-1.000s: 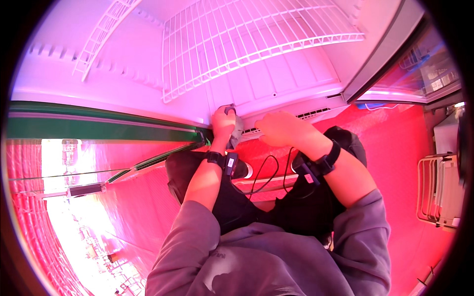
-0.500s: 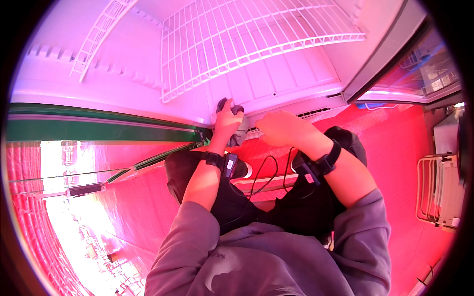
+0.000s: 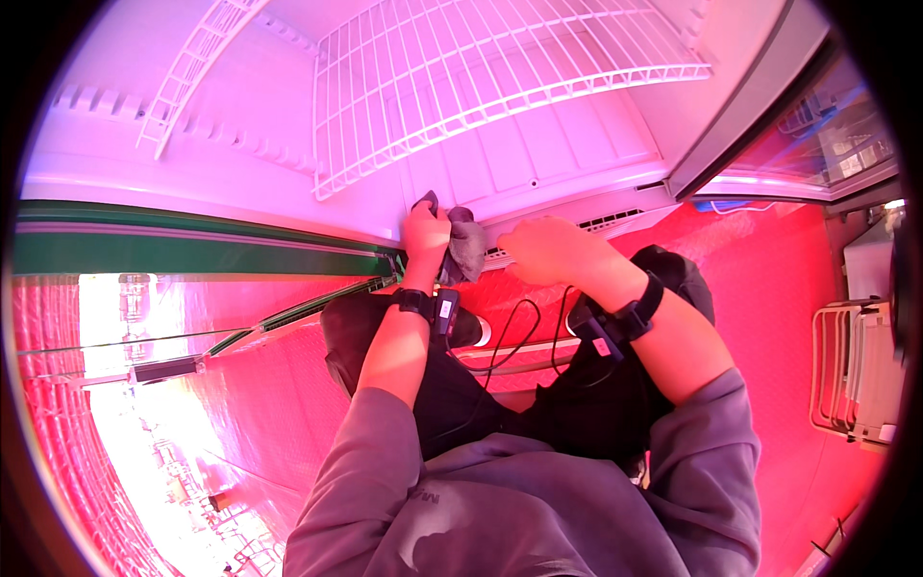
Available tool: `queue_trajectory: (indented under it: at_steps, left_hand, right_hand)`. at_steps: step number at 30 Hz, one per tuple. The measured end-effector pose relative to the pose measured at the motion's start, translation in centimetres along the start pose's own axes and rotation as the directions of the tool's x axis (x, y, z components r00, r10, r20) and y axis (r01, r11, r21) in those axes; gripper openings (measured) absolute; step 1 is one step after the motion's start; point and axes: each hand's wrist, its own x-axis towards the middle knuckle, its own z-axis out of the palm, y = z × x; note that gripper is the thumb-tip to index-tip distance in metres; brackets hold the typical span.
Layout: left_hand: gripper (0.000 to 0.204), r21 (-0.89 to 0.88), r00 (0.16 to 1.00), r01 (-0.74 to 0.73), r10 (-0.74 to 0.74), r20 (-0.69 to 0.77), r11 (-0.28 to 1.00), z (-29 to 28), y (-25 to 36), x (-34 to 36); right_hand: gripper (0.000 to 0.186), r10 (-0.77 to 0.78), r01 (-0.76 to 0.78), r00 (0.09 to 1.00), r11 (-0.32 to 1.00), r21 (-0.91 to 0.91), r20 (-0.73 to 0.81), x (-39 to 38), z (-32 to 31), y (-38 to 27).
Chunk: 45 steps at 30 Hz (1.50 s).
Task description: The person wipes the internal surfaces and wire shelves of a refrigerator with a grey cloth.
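Observation:
My left hand (image 3: 426, 234) is closed around a crumpled grey cloth (image 3: 468, 244). It presses at the lower left corner of an open white cabinet (image 3: 538, 197), beside the green-edged door frame. A dark end of the cloth pokes out above my fingers, and the rest hangs to the right of the hand. My right hand (image 3: 546, 248) is at the cabinet's front sill, a little right of the cloth, with its fingers curled. Whatever those fingers hold, if anything, is hidden.
A white wire shelf (image 3: 510, 91) spans the cabinet above my hands, with another wire rack (image 3: 197, 72) at left. Glass doors stand open either side, one with a green frame (image 3: 192, 240). Black cables (image 3: 519, 332) hang between my knees over a red floor (image 3: 769, 317).
My left hand has shifted slightly left toward the cabinet corner, and more of the cloth shows on its right side. The right hand has stayed where it was.

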Motion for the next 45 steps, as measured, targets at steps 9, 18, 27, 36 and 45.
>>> queue_trajectory:
  at_steps: [9,18,27,36,45]
  left_hand:
    - [0.011,0.074,0.874,-0.310,0.315,-0.371,0.948,2.8,-1.8,-1.5]
    - [0.011,0.116,0.869,-0.327,0.347,-0.353,0.938,3.3,-2.4,-0.9]
    - [0.017,-0.075,0.975,-0.171,0.180,0.133,0.982,-0.2,-1.3,1.9]
    - [0.027,-0.353,0.988,-0.151,0.152,-0.024,0.923,-0.7,0.6,0.7]
    - [0.063,-0.244,0.940,-0.219,0.271,0.208,0.945,0.0,3.5,-1.5]
  right_hand:
    - [0.027,0.011,-0.011,1.000,1.000,0.000,0.005,-0.1,-0.2,-0.4]
    - [0.083,-0.045,0.040,0.995,0.998,0.049,0.091,5.0,5.4,-0.9]
    - [0.057,-0.024,0.031,0.999,0.979,0.200,-0.036,9.2,8.9,2.0]
    - [0.032,0.129,0.015,0.909,0.940,0.341,-0.396,6.8,3.4,-1.1]
    - [0.041,0.391,-0.226,0.886,0.834,0.503,-0.251,8.5,4.7,1.7]
